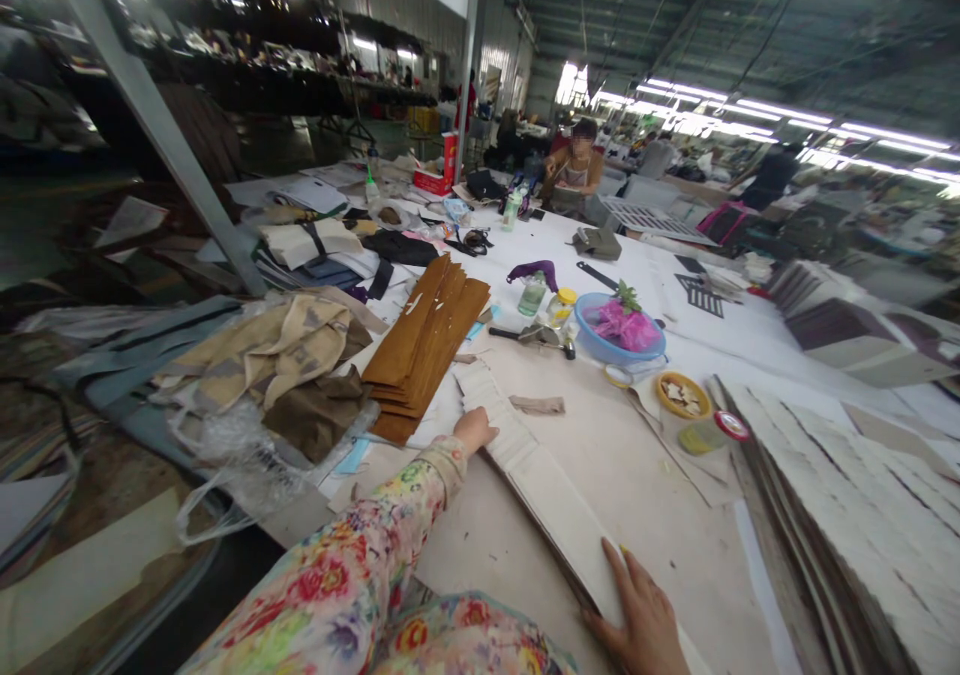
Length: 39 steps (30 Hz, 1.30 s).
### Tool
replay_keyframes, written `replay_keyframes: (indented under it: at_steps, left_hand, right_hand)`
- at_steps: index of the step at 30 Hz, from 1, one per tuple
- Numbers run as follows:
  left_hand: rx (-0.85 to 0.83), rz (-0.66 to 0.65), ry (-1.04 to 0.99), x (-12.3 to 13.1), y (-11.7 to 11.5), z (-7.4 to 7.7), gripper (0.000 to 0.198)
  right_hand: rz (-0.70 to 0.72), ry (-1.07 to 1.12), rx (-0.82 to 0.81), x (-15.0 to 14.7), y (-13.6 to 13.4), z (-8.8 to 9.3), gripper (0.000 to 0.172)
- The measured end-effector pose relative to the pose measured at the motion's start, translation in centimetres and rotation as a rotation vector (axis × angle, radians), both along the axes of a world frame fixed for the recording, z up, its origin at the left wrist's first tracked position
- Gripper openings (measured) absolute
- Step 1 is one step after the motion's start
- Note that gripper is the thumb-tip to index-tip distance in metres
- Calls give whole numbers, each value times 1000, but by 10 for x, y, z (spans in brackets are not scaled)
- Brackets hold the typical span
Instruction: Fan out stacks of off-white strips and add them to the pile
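A long fanned stack of pale cut sheets (536,475) lies slanted across the table in front of me. My left hand (474,427), in a floral sleeve, rests on the stack's far end with the fingers curled over its edge. Flat on the near end lies my right hand (641,615), fingers stretched out over the top sheet. A stack of brown leather pieces (424,345) sits just beyond my left hand.
A large spread of pale sheets (840,515) fills the right. A blue bowl (619,327) with pink plastic, a hammer (529,335), bottles and small tins (682,395) lie mid-table. Crumpled fabric and plastic (277,375) pile at the left edge. A person (574,170) sits at the far end.
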<state>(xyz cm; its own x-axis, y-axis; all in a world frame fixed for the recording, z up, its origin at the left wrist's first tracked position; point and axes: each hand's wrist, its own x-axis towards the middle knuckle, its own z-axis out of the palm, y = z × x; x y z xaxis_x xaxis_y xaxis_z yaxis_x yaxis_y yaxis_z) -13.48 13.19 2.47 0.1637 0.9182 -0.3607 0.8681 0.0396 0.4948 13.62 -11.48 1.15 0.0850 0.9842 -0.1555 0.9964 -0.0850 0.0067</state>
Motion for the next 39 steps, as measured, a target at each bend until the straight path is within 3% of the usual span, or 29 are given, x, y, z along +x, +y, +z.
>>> replay_keyframes:
  at_steps: [5, 18, 24, 30, 39]
  left_hand:
    - [61, -33, -17, -2, 6, -6, 17]
    - [91, 15, -28, -5, 10, -9, 13]
    - [64, 53, 2, -10, 17, -8, 32]
    - [80, -2, -15, -12, 27, -10, 16]
    - [88, 11, -21, -12, 30, -10, 16]
  right_hand:
    - [2, 14, -11, 5, 1, -6, 73]
    - [-8, 11, -16, -3, 7, -1, 74]
    - [-14, 14, -38, 1, 8, -7, 74]
    - [-9, 27, -50, 3, 9, -9, 74]
    - [-27, 15, -63, -8, 17, 2, 74]
